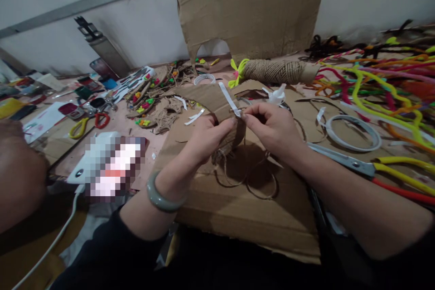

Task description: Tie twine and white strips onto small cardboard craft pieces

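Note:
My left hand (212,136) is closed on a curved cardboard piece (207,97), its thumb pressed on the top face. A strip of white tape (228,97) runs across that piece toward my fingertips. My right hand (272,124) pinches at the tape's near end, where a bit of jute twine seems to lie between thumb and forefinger. Below both hands, loops of jute twine (261,195) hang over a large cardboard sheet (251,222). Twine wraps the lower end of the curved piece, partly hidden by my left hand.
Yellow-and-red-handled scissors (360,167) and a tape roll (353,132) lie at right. A jute twine spool (275,71) and colourful pipe cleaners (387,86) are behind. Twine-wrapped decorations (146,99) lie left, near a white power bank (91,156). Another person's arm (20,176) enters at far left.

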`<state>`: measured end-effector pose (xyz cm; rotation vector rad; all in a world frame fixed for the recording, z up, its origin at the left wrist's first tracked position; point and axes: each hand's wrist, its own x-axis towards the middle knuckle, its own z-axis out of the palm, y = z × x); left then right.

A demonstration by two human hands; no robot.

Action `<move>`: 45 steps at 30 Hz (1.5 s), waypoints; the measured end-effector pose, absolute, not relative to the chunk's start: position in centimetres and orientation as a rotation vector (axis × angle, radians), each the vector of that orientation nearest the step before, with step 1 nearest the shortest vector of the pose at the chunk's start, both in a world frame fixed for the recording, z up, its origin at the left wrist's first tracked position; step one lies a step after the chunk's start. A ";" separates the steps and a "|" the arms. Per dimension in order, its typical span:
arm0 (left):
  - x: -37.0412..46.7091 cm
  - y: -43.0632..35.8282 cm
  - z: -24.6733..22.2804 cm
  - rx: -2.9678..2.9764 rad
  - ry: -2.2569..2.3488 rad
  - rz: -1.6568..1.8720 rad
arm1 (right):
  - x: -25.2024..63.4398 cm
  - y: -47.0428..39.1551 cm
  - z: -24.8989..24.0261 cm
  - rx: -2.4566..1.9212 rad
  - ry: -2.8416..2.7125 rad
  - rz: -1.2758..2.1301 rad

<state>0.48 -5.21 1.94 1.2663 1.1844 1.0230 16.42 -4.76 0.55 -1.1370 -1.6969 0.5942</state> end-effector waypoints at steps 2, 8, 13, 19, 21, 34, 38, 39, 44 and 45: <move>0.5 -5.2 1.9 1.264 1.178 1.026 | 16.4 -4.7 0.7 -1.142 -1.658 0.691; 0.6 -5.1 2.1 1.209 1.091 1.035 | 16.5 -4.3 0.5 -1.103 -1.600 0.869; 0.7 -5.2 2.3 1.181 1.068 1.039 | 16.5 -4.1 0.4 -1.083 -1.580 0.923; 0.7 -5.2 2.3 1.159 1.074 1.051 | 16.4 -4.6 0.2 -1.068 -1.751 0.582; 0.6 -5.1 2.1 1.143 1.090 1.059 | 16.3 -4.9 -0.1 -1.020 -1.827 0.380; 0.5 -5.2 2.3 1.181 1.260 1.133 | 16.2 -4.9 0.3 -1.135 -1.749 0.651; 0.6 -5.4 2.5 1.237 1.341 1.101 | 16.0 -4.9 0.2 -1.135 -1.746 0.770; 0.6 -5.4 2.5 1.233 1.341 1.090 | 15.9 -4.9 0.3 -1.132 -1.734 0.784; 0.8 -5.6 2.6 1.221 1.320 1.080 | 15.7 -5.1 0.7 -1.175 -1.711 0.830; 0.8 -5.7 2.7 1.227 1.318 1.080 | 15.7 -5.1 0.8 -1.185 -1.712 0.837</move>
